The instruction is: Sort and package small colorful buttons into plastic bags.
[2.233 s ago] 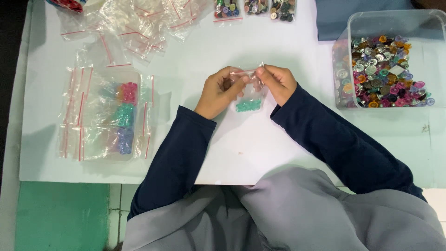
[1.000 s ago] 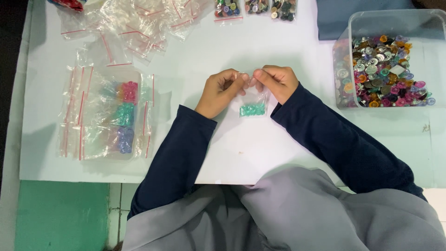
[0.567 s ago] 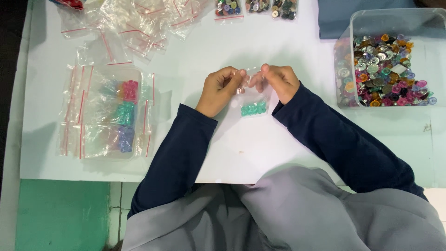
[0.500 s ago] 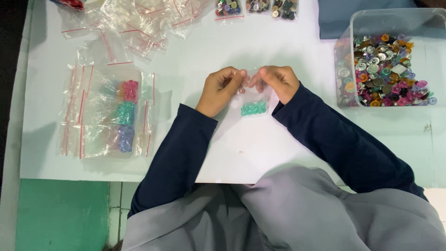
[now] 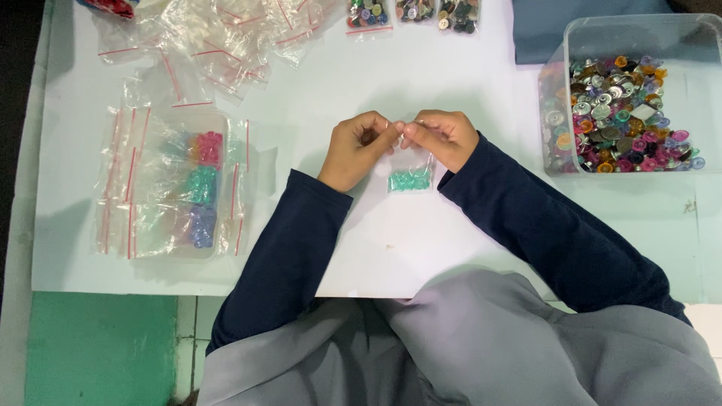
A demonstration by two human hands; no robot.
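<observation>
Head view: I look straight down on both hands at the middle of the white table (image 5: pixel 451 68).
Left hand (image 5: pixel 357 150): I see its fingertips pinched on the top edge of a small clear bag (image 5: pixel 410 171).
Right hand (image 5: pixel 444 137): pinched on the same edge, its fingertips touching the left's.
Change: two seconds ago the hands held the edge a little apart; now they meet at the middle of it, and the bag has shifted slightly.
Meaning: I judge the strip along the top is being pressed shut, and the pinch is near its end.
Bag: it hangs just under the fingers, low over the table, with teal beads (image 5: pixel 410 181) gathered at its bottom.
Left of me: a shallow tray (image 5: pixel 162 248) under loose bags, with pink, teal and purple lots inside.
Far edge: a heap of empty bags (image 5: pixel 226 37) and three filled ones.
Right: a clear tub (image 5: pixel 639 30) of mixed buttons, well apart from the hands.
</observation>
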